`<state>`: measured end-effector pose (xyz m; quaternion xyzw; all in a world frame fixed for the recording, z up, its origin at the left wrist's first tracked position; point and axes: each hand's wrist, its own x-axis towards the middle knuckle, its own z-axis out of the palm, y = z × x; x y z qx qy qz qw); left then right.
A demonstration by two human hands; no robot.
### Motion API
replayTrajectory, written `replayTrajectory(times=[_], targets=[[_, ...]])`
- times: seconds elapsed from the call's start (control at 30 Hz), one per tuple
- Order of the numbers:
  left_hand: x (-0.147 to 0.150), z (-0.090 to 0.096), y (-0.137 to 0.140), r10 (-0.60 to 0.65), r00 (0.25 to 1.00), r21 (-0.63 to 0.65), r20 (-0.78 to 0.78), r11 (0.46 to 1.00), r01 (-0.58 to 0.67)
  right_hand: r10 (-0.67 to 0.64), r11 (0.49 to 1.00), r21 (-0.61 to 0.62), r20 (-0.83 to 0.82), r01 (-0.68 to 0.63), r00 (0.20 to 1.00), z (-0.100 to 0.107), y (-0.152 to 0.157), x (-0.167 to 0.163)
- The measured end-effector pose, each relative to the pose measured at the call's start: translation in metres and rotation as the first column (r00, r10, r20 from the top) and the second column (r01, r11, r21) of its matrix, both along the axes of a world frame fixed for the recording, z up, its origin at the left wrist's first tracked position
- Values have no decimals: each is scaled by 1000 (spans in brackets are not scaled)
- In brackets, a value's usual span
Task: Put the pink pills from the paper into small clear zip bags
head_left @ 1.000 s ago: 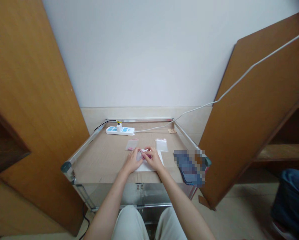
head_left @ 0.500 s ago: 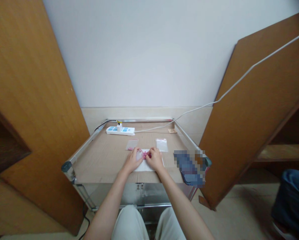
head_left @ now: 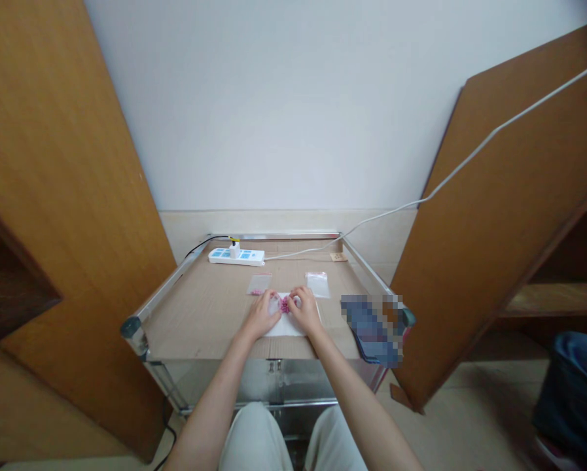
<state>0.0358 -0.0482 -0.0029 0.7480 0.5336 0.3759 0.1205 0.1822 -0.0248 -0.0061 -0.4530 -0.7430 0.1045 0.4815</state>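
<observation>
A heap of small pink beads lies on a white sheet at the front of the cardboard-covered tabletop. My left hand is closed on a small clear plastic bag just left of the beads. Thumb and forefinger of my right hand curl into a pinch at the heap's right side; the beads between them are too small to count. Behind my left hand lies another clear bag with a few pink beads along its bottom. Beyond my right hand lie clear bags.
A white power strip with a plug sits at the back left, its white cable running off to the right. Dark blue folded cloth, partly blurred, lies at the right edge. Metal rails border the tabletop. Someone's knee shows at far right.
My right hand's fingers have shifted slightly at the bead heap, and a gap now shows inside their curl. The left hand has hardly moved.
</observation>
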Motion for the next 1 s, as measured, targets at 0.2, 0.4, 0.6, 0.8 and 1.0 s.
replayTrajectory(times=[0.2,0.4,0.6,0.8,1.0], targets=[[-1,-4,2,1,1000,4,-10,1000,-1,142,990,30,-82,-140,987,1,0,0],[-2,-5,3,-2,1000,16,12,1000,2,224,975,16,-74,-223,972,1,-3,-2],[-2,-6,3,6,1000,34,26,999,-7,225,974,-19,-38,-226,974,9,-11,0],[-4,-11,6,42,999,43,19,998,-43,278,961,2,6,-278,961,9,-13,-2],[-4,-13,7,94,995,35,-20,995,-93,316,948,44,-13,-315,949,1,-6,-2]])
